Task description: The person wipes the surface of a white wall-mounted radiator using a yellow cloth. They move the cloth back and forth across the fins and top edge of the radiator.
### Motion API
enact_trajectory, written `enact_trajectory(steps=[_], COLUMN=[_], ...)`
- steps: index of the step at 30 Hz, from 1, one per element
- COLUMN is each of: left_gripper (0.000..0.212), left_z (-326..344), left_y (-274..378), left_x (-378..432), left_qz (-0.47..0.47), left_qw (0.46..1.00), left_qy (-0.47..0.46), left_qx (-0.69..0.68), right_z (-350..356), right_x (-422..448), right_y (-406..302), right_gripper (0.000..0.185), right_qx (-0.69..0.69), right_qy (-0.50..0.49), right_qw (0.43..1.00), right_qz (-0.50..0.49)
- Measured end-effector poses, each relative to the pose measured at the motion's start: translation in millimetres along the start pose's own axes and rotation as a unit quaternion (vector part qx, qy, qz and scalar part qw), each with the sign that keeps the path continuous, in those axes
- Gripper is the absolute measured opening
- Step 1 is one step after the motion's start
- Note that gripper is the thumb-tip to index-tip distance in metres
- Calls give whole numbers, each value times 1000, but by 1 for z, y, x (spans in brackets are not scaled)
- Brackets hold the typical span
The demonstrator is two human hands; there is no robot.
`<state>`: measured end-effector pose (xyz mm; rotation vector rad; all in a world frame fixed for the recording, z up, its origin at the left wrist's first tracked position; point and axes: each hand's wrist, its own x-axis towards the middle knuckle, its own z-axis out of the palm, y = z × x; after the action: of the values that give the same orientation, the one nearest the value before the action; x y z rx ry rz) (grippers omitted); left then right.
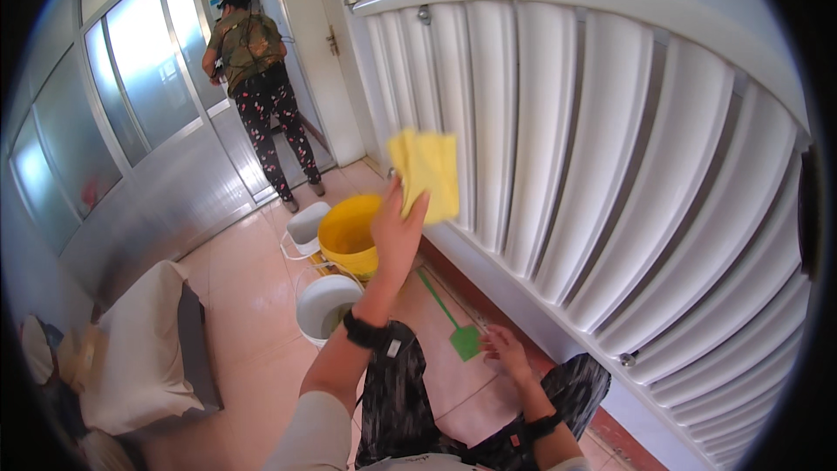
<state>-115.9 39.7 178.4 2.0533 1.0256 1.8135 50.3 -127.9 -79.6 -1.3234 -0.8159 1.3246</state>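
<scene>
A folded yellow cloth (439,173) is pinched between the thumb and fingers of my left hand (397,219), which is raised before the lower left part of a white ribbed radiator (549,144). Whether the cloth touches the ribs I cannot tell; it is slightly blurred. Lower down, between my knees, hovers my right hand (509,353), with its fingers apart and nothing seen in it. Just left of those fingers is the head of a green fly swatter (465,341), its handle running up along the wall's foot.
A yellow bucket (332,254) stands beyond my left forearm, beside a white bucket (320,294) and a smaller white container (307,226). On the left, a pale cloth covers a low seat (140,347). A person (255,72) stands at the doorway by frosted glass panels (147,59).
</scene>
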Motion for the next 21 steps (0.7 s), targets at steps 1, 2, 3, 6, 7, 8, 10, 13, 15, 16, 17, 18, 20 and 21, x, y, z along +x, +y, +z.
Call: enact_trajectory(steps=[1,2,3,6,7,8,10,13,15,16,17,18,20,21], left_gripper=[24,25,26,20,20,19,19,22,31,38,46,62,66,58], left_z=[11,22,30,63,75,84,96,105,108,110,112,109,118,123], left_y=[22,45,69,113,120,124,116,90,90,97,106,125,139,148], left_x=[20,34,43,37,27,16,-11,-35,-32,-19,-5,9,40,52], left_qz=[103,115,128,191,219,246,307,316,315,319,322,314,364,369], left_qw=[992,993,991,980,974,965,946,937,939,940,941,944,930,929], left_qy=[51,34,19,-41,-65,-88,-107,-150,-140,-122,-103,-97,-48,-20], left_qx=[58,7,-42,-27,-14,0,9,6,-5,-11,-17,-22,7,-24], right_z=[2,2,1,-5,-7,-9,-14,-17,-19,-20,-21,-22,-23,-24], right_x=[-4,-9,-12,-20,-25,-30,-39,-50,-53,-55,-55,-54,-52,-50], right_y=[-2,-4,-1,6,5,3,1,-7,-9,-6,-4,-4,0,6], right_gripper=[40,38,38,38,38,38,38,38,37,38,38,38,39,39], right_qx=[-26,-18,-39,-87,-92,-98,-90,-107,-121,-125,-129,-162,-227,-244], right_qy=[-28,-53,-57,-62,-63,-63,-48,-32,-31,-34,-37,-39,-39,-37], right_qw=[999,998,998,994,994,993,994,993,991,991,990,984,970,965], right_qz=[-6,11,4,-17,-20,-22,-28,-30,-37,-43,-50,-64,-83,-91])
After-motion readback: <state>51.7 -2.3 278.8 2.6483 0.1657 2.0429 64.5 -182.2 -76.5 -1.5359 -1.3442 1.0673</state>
